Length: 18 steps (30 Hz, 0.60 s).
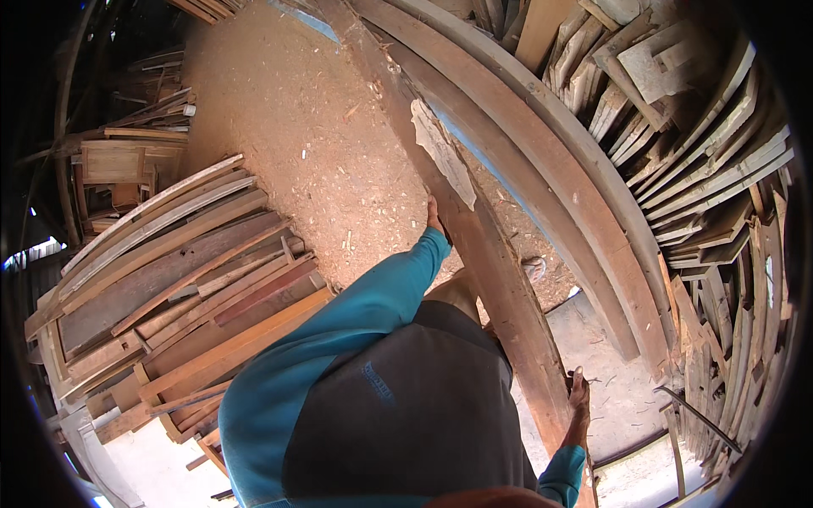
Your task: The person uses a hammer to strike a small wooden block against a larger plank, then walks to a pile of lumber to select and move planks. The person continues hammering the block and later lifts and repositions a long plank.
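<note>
A long, rough brown wooden plank point(498, 284) runs from the top of the view down past my right side. Along its far part is a pale, splintered patch point(442, 152). My left hand point(434, 218) grips the plank's left edge, thumb up and the other fingers hidden beneath it. Nearer my body, my right hand point(577, 398) is closed on the right edge of the same plank, its fingers partly out of sight.
More long beams point(584, 212) lie to the right, one with a blue edge. Stacked boards point(178, 288) fill the left. Many planks point(711, 161) lean at the far right. Wood chips litter the dirt floor point(313, 169). A dark rod point(701, 419) juts out at lower right.
</note>
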Each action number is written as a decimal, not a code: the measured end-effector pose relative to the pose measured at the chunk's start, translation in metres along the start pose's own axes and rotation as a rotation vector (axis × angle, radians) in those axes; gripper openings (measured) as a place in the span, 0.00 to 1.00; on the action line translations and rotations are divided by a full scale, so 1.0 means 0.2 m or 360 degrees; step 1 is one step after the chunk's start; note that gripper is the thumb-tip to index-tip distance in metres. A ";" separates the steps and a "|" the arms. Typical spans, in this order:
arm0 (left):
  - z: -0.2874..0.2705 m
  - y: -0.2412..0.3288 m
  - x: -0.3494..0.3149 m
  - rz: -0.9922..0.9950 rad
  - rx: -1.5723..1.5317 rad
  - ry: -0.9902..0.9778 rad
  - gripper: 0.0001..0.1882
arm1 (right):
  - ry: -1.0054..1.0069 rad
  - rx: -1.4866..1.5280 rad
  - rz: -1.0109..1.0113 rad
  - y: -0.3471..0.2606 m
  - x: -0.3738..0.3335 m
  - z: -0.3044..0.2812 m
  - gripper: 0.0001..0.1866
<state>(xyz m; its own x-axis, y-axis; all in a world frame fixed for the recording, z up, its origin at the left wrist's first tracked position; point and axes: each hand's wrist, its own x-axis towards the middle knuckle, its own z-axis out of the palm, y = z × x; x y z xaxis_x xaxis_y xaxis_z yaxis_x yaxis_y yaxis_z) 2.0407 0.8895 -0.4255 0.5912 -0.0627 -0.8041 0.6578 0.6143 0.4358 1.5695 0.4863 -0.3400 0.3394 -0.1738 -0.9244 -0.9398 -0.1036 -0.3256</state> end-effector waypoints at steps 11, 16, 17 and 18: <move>0.15 0.11 -0.01 0.0173 0.0053 0.0221 0.54 | -0.0165 -0.0260 0.0309 -0.36 -0.03 0.10 0.55; 0.20 0.11 -0.02 0.0154 -0.0019 0.0244 0.55 | 0.0017 -0.0386 0.0230 -0.41 -0.02 0.14 0.56; 0.22 0.13 -0.03 0.0159 -0.0011 0.0250 0.55 | 0.0038 -0.0390 0.0219 -0.43 -0.02 0.15 0.56; 0.23 0.16 -0.06 0.0160 -0.0004 0.0263 0.55 | 0.0055 -0.0394 0.0210 -0.44 -0.03 0.15 0.56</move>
<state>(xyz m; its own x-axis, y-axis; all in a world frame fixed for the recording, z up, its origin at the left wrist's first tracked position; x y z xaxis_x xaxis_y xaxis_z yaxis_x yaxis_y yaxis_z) 2.0767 0.8737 -0.3841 0.5691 0.1294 -0.8120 0.5979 0.6129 0.5167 1.6492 0.5256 -0.3112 0.2198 -0.2347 -0.9469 -0.9392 -0.3134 -0.1403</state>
